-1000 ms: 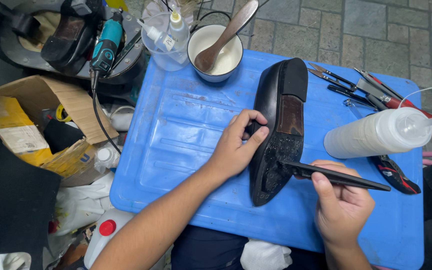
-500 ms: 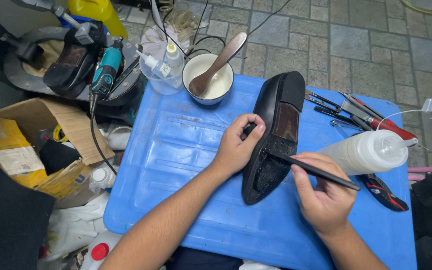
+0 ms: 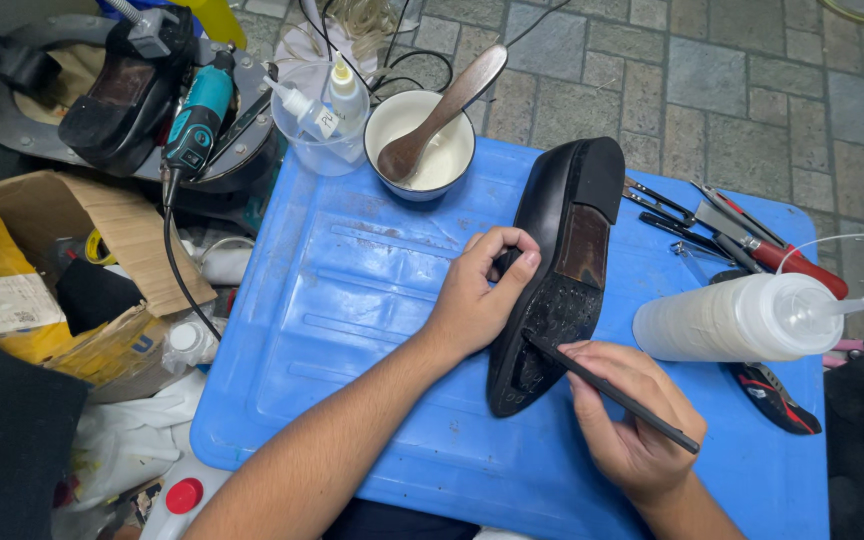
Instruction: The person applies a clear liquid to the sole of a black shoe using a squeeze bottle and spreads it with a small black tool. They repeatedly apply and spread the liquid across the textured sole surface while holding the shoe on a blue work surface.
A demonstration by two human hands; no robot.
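A black shoe [image 3: 562,265] lies sole up on a blue plastic lid [image 3: 352,330]. My left hand [image 3: 482,290] grips the shoe's left side, fingers curled over its edge. In my right hand [image 3: 632,420] is a thin black stick [image 3: 612,392], held like a pen. Its tip touches the worn front part of the sole.
A white bowl with a wooden spoon [image 3: 422,145] stands at the lid's far edge. At the right lie a white squeeze bottle [image 3: 742,318] and several hand tools [image 3: 722,225]. To the left are a cardboard box [image 3: 52,270], a teal power tool [image 3: 197,115] and another shoe [image 3: 117,100].
My right hand has moved the stick up and left along the sole. The left hand keeps its hold on the shoe. The view has shifted a little.
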